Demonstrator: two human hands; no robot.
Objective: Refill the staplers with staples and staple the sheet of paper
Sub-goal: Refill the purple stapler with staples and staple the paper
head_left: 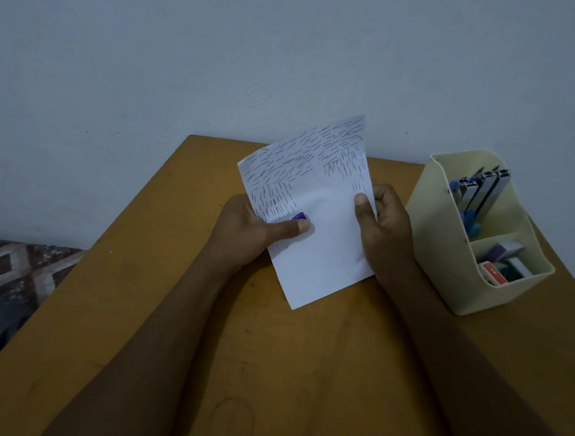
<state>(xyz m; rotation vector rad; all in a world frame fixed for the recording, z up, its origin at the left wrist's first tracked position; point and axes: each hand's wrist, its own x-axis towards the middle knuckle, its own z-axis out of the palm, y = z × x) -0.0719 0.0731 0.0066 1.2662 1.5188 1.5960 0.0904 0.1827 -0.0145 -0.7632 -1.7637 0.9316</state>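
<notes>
Paper (325, 247) is the centre of this moment. It is held up over the wooden table (268, 369), lifted off the surface, with its near corner pointing down toward the person.

The left hand (244, 235) pinches the left edge, thumb on top and fingers behind. A purple stapler (300, 216) pokes out at the thumb tip. Only its nose shows, so I cannot tell how it is held or whether it is biting the sheet. The right hand (387, 225) clamps the right edge the same way, thumb on the front.

The near half of the sheet is blank. The far half is crowded with rows of staples (311, 151), so I judge the stapling well along, with room left lower down.

Further back on the right stands a cream organizer (446, 263). Several staplers (482, 190) stand upright in its back compartment, and small boxes (500, 266), probably staple boxes, lie in the front one. Whether those staplers have been refilled cannot be seen.

Behind everything is a plain pale wall (222, 60).
</notes>
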